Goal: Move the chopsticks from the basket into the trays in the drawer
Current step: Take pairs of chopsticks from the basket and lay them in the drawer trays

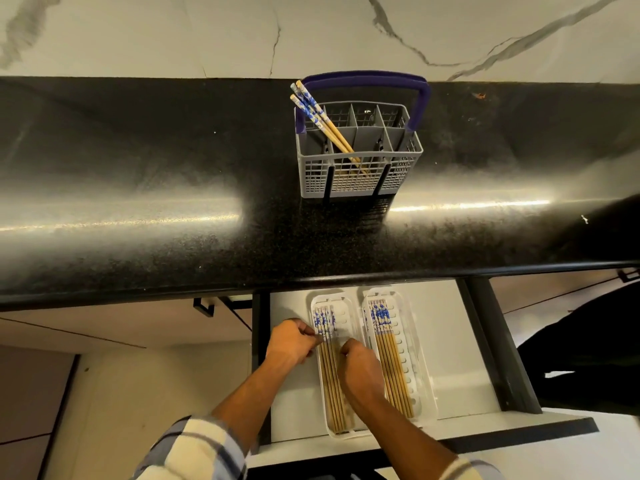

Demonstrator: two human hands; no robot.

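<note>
The left hand is at the left edge of the left tray in the open drawer. Its fingers are curled, and the fingertips pinch the chopsticks in that tray near where the blue and white tops meet the wood. These chopsticks lie flat, side by side, with the patterned ends pointing away from the person. The right hand is just beside the left hand, over the same tray. Its fingers are curled down onto the same chopsticks, but it hides them, so whether it grips them cannot be seen. To the right, the second tray holds another row of chopsticks, lying flat, with no hand on them. Up on the black counter stands a grey basket with a blue handle. A few chopsticks lean in it, well apart from both hands.
</note>
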